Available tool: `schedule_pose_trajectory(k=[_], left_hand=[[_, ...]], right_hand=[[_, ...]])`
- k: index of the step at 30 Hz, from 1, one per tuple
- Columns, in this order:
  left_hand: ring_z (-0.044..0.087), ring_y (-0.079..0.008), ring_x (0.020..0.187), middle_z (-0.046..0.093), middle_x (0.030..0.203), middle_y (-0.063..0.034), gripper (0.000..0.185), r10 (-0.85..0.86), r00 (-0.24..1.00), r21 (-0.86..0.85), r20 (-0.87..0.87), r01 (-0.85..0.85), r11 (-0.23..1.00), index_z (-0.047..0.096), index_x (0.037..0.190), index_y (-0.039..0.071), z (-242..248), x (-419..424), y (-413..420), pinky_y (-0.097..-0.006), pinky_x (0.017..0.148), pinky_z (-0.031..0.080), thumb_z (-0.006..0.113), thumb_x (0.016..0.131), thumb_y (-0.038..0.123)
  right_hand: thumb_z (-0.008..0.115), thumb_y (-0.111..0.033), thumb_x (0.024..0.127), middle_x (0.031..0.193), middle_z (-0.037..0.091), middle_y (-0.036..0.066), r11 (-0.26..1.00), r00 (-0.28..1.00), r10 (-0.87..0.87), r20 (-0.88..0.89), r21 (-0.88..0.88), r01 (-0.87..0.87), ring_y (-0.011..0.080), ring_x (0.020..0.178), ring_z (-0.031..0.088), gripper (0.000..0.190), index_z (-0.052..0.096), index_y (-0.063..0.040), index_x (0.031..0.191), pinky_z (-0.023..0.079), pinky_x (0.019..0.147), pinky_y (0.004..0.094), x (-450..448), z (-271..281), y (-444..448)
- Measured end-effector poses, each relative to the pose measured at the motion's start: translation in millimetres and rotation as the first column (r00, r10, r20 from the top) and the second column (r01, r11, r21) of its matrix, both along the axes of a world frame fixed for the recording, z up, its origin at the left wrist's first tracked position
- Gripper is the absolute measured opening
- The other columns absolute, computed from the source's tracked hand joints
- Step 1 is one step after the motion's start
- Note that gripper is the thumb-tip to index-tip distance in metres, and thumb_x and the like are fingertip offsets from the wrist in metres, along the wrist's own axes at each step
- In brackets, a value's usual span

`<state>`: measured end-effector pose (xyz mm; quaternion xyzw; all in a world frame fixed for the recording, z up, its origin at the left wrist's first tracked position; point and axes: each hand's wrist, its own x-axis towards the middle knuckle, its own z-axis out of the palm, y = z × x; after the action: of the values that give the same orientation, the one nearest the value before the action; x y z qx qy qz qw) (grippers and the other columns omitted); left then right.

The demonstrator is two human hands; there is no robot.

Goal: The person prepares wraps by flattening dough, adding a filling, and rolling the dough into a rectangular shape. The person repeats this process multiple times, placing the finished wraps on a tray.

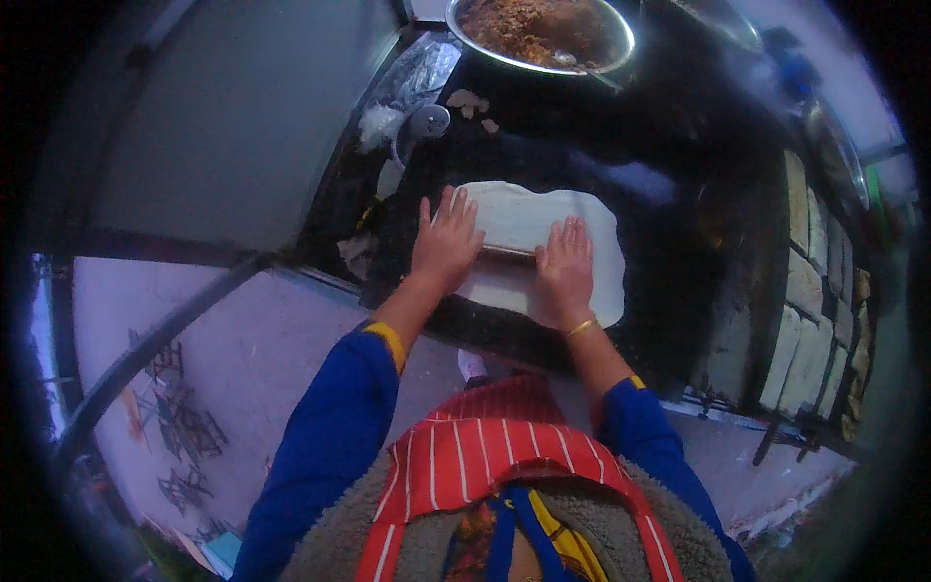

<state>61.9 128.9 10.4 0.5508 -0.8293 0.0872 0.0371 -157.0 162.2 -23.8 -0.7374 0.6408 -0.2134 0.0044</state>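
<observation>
A wide sheet of pale dough lies on the dark worktop before me. Across its middle, between my hands, runs a thin brownish rod, apparently a rolling pin; its ends are hidden under my palms. My left hand lies flat over the left side of the dough, fingers spread. Over the right part rests my right hand, palm down with fingers stretched forward. Neither hand is curled around anything.
A metal bowl of brown filling with a spoon stands at the far edge. Clear plastic and a small round metal object lie at the left. Dough scraps lie beyond the sheet. Several pale slabs sit at the right.
</observation>
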Motion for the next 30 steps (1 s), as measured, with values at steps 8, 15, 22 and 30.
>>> schedule_pose_trajectory(k=[8, 15, 22, 30], left_hand=[[0.047, -0.0374, 0.134, 0.057, 0.133, -0.0176, 0.041, -0.002, 0.821, 0.326, -0.571, 0.229, 0.917, 0.058, 0.132, 0.005, 2, 59, 113, -0.0535, 0.115, 0.031, 0.056, 0.091, 0.004], [0.038, -0.0375, 0.141, 0.046, 0.147, -0.0197, 0.047, 0.009, 0.925, 0.093, -0.381, 0.029, 0.995, 0.054, 0.136, 0.0, 13, 31, 76, -0.0544, 0.118, 0.022, 0.057, 0.09, 0.011], [0.026, -0.0293, 0.149, 0.037, 0.157, -0.0155, 0.056, 0.005, 0.996, -0.064, -0.092, -0.011, 0.998, 0.047, 0.145, 0.005, 3, -9, -81, -0.0497, 0.122, 0.016, 0.052, 0.096, 0.032], [0.022, -0.0279, 0.151, 0.029, 0.162, -0.0122, 0.063, -0.178, 0.978, 0.138, -0.112, 0.193, 0.971, 0.041, 0.149, 0.006, 1, 7, -86, -0.0499, 0.123, 0.012, 0.053, 0.094, 0.033]], right_hand=[[0.057, -0.011, 0.091, 0.13, 0.06, 0.017, 0.951, 0.947, 0.231, 0.225, 0.152, -0.268, 0.0341, 0.121, 0.055, 0.041, 0.06, -0.006, 0.131, 0.036, 0.109, 0.0489, 2, 5, 104], [0.054, -0.014, 0.094, 0.139, 0.054, 0.016, 0.994, 0.992, 0.088, 0.091, 0.063, -0.094, 0.0347, 0.133, 0.044, 0.039, 0.06, -0.006, 0.132, 0.034, 0.112, 0.049, 8, 36, 61], [0.05, -0.03, 0.099, 0.16, 0.031, 0.013, 0.989, 0.97, -0.138, -0.198, 0.024, 0.146, 0.0332, 0.15, 0.022, 0.054, 0.043, -0.01, 0.149, 0.012, 0.12, 0.0556, 6, 5, -79], [0.051, -0.034, 0.097, 0.162, 0.028, 0.013, 0.978, 0.978, -0.092, -0.185, 0.169, 0.124, 0.0308, 0.152, 0.017, 0.059, 0.041, -0.012, 0.151, 0.004, 0.12, 0.0566, 0, 0, -95]])
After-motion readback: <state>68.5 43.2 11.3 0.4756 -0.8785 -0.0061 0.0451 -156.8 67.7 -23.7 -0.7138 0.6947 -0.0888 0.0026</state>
